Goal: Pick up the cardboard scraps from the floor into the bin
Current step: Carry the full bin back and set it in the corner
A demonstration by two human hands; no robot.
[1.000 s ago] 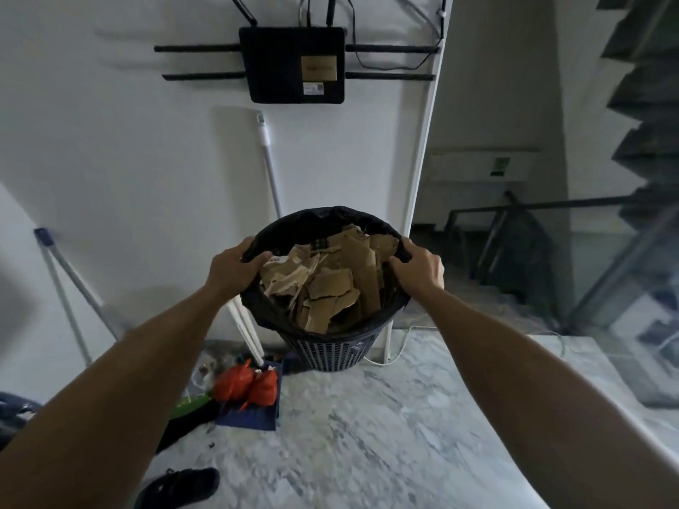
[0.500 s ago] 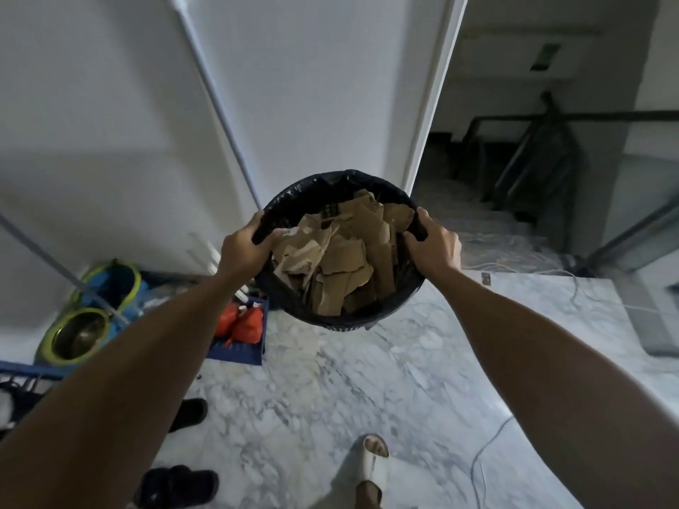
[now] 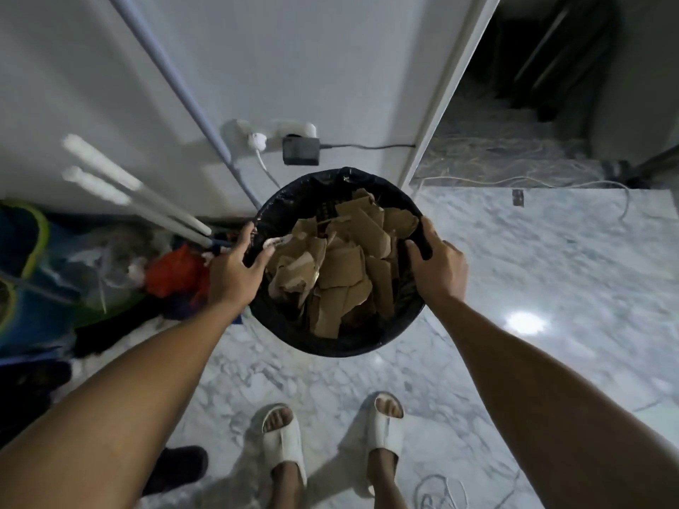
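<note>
Holding the bin (image 3: pixel 332 347) mid-frame, left hand (image 3: pixel 235 277) and right hand (image 3: pixel 439 268) curl fingers over its rim, cardboard scraps (image 3: pixel 338 266) between them.

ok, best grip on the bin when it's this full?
Take the bin by its rim, one hand on each side, as the left hand and right hand do now. The round mouth is packed with cardboard scraps, so only the edge is free.

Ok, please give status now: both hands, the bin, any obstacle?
Left hand and right hand grip bin rim. Cardboard scraps inside. Mop handles and orange bag close left.
</note>
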